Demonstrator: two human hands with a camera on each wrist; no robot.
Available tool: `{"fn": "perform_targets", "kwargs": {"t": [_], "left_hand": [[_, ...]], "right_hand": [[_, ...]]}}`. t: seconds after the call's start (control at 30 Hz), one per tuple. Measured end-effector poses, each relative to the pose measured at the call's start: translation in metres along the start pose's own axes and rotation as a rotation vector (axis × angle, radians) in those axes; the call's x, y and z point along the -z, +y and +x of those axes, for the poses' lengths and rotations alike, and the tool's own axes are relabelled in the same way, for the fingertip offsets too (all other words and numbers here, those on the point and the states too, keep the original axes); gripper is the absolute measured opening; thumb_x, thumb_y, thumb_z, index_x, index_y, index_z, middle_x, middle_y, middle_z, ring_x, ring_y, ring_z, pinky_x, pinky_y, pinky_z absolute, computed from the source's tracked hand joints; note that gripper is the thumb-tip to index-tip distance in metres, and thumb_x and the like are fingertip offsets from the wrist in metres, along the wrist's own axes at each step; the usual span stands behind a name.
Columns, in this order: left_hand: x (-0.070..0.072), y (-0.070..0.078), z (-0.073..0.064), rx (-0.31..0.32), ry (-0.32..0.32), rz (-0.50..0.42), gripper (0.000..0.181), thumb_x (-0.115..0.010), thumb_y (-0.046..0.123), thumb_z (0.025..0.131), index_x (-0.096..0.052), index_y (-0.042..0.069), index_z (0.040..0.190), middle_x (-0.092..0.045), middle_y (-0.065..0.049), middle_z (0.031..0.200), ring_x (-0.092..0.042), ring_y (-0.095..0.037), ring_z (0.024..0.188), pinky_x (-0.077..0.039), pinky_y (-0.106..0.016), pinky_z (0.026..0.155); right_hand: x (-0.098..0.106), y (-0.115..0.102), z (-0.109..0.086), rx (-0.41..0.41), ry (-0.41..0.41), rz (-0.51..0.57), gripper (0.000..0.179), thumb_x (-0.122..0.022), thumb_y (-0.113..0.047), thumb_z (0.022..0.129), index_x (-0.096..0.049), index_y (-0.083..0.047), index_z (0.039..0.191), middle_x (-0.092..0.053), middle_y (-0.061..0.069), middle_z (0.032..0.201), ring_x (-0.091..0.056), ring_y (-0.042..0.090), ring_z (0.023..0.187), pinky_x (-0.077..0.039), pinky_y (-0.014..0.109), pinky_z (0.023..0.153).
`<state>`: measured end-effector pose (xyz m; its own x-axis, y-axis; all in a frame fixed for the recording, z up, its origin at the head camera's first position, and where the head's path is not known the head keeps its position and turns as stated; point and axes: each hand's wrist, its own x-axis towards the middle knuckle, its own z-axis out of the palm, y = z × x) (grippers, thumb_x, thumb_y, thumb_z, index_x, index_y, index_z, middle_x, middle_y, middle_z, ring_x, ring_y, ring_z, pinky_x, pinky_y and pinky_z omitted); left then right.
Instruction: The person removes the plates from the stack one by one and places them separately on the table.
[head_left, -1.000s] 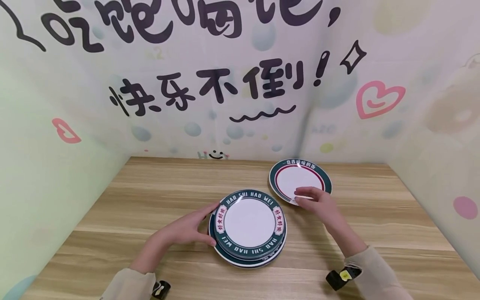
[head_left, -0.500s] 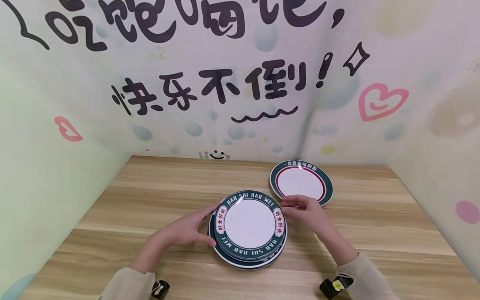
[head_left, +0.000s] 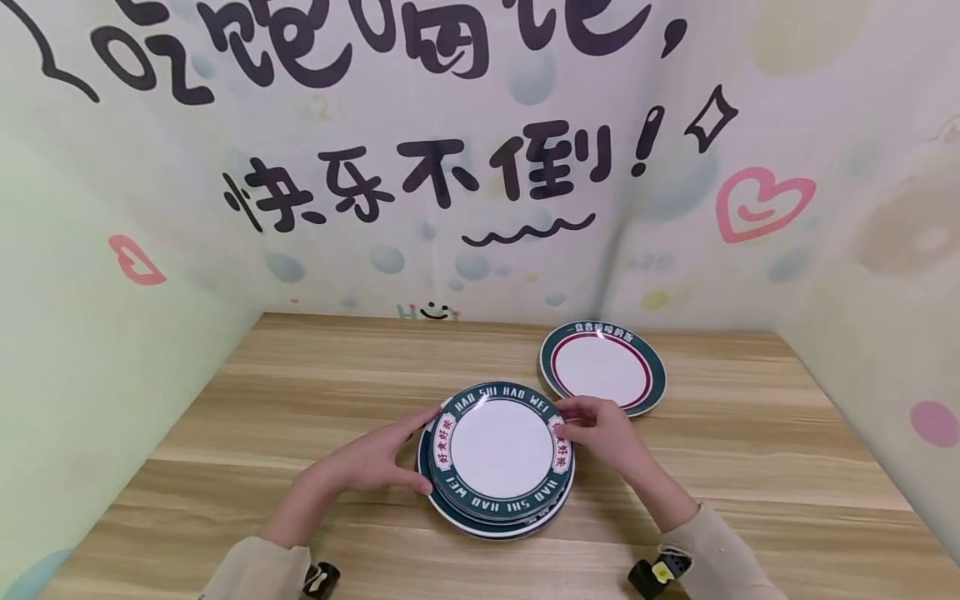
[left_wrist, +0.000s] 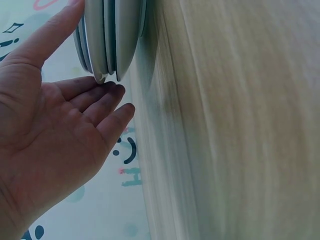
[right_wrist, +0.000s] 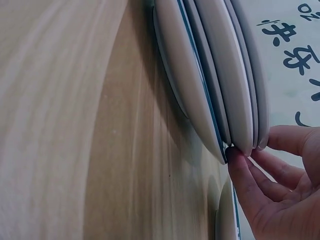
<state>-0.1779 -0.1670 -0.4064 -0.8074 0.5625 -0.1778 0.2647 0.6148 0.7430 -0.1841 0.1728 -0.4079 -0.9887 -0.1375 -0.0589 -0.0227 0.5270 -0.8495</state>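
A stack of several plates [head_left: 501, 450] sits on the table, the top one white with a green lettered rim. My left hand [head_left: 371, 457] rests along the left side of the stack, fingers and thumb spread. In the left wrist view the palm of the left hand [left_wrist: 60, 125] shows, its fairly straight fingers by the plate edges. My right hand [head_left: 603, 429] pinches the right edge of the upper plates, thumb over the top rim. The right wrist view shows the fingertips of the right hand [right_wrist: 280, 180] lower on the side of the stacked plates [right_wrist: 225, 65].
A single plate [head_left: 600, 367] with a green rim and red ring lies behind the stack to the right, close to the right hand. A wooden table [head_left: 300, 375] carries everything. Printed walls [head_left: 450, 275] stand at the back and both sides.
My right hand has moved left and forward from over the single plate to the right edge of the stack, where it now grips. My left hand has stayed in place.
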Motion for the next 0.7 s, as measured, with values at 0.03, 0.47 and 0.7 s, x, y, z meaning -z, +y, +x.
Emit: {"fn": "perform_targets", "kwargs": {"t": [0.03, 0.47, 0.7], "left_hand": [[0.0, 0.0, 0.0, 0.0, 0.001, 0.001, 0.108, -0.084, 0.043, 0.077, -0.022, 0.008, 0.159, -0.028, -0.02, 0.163, -0.026, -0.043, 0.15, -0.027, -0.06, 0.12], [0.0, 0.0, 0.0, 0.007, 0.004, 0.006, 0.108, -0.084, 0.043, 0.077, -0.023, 0.009, 0.159, -0.027, -0.02, 0.163, -0.026, -0.043, 0.15, -0.026, -0.06, 0.121], [0.0, 0.0, 0.0, -0.015, 0.002, 0.012, 0.107, -0.084, 0.042, 0.078, -0.023, 0.006, 0.158, -0.027, -0.021, 0.163, -0.026, -0.043, 0.15, -0.025, -0.06, 0.121]], "right_hand": [[0.0, 0.0, 0.0, -0.001, 0.002, 0.004, 0.033, -0.074, -0.01, 0.089, -0.069, -0.001, 0.12, -0.071, 0.016, 0.114, -0.067, 0.021, 0.097, -0.061, 0.035, 0.087], [0.008, 0.001, -0.001, 0.018, 0.026, -0.021, 0.031, -0.072, -0.007, 0.089, -0.069, 0.0, 0.119, -0.069, 0.019, 0.117, -0.064, 0.023, 0.098, -0.06, 0.035, 0.089], [0.016, 0.003, -0.005, 0.02, 0.027, 0.013, 0.033, -0.07, -0.007, 0.091, -0.067, 0.002, 0.122, -0.068, 0.021, 0.117, -0.065, 0.024, 0.099, -0.061, 0.033, 0.087]]}}
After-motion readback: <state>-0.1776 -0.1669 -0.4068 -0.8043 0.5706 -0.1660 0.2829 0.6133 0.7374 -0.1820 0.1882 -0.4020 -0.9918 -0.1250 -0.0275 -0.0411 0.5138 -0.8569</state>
